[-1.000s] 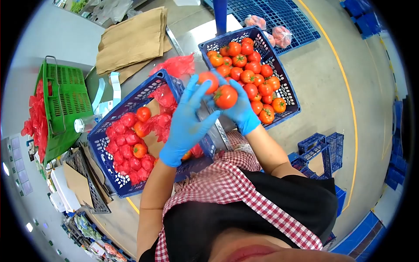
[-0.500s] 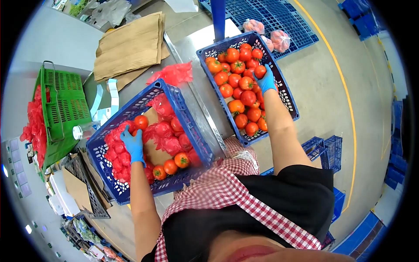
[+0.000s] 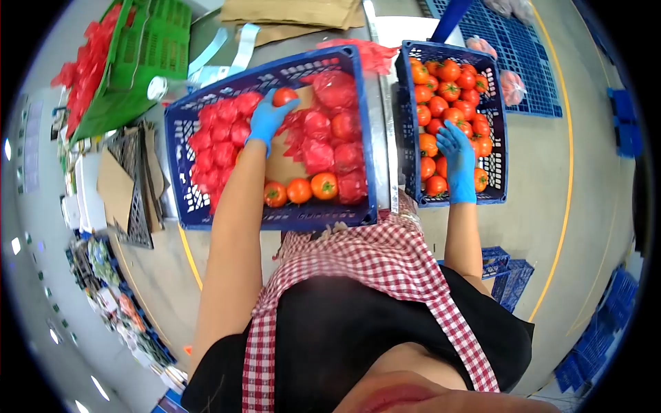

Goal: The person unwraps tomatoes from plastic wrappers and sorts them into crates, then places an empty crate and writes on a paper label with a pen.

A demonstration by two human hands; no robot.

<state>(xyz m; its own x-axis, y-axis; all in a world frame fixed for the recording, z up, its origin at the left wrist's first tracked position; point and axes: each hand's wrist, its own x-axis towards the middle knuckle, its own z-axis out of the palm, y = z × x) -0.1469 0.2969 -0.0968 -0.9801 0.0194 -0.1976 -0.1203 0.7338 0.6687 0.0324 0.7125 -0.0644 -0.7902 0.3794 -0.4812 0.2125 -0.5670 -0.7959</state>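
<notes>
My left hand [image 3: 267, 118], in a blue glove, has its fingers around a red tomato [image 3: 284, 97] at the upper middle of the left blue crate [image 3: 275, 221]. Around it lie several tomatoes in red plastic bags [image 3: 224, 131], and bare ones [image 3: 299, 190] stand in a row near the crate's front. My right hand [image 3: 456, 160], also gloved, reaches over the right blue crate [image 3: 501, 165], its fingers slightly apart on top of the loose tomatoes [image 3: 449, 91]. No tomato shows in its grasp.
At the upper left stands a green crate [image 3: 148, 58] with red bags. Brown paper sheets [image 3: 292, 12] and a clear jar [image 3: 165, 89] lie beyond the left crate. A blue post [image 3: 451, 19] rises behind the right crate, near a blue pallet [image 3: 527, 76].
The view has turned and shifted. My hands parted from over the crates' gap, one to each crate. My right hand has since moved from the right crate's far side toward its middle, without the tomato.
</notes>
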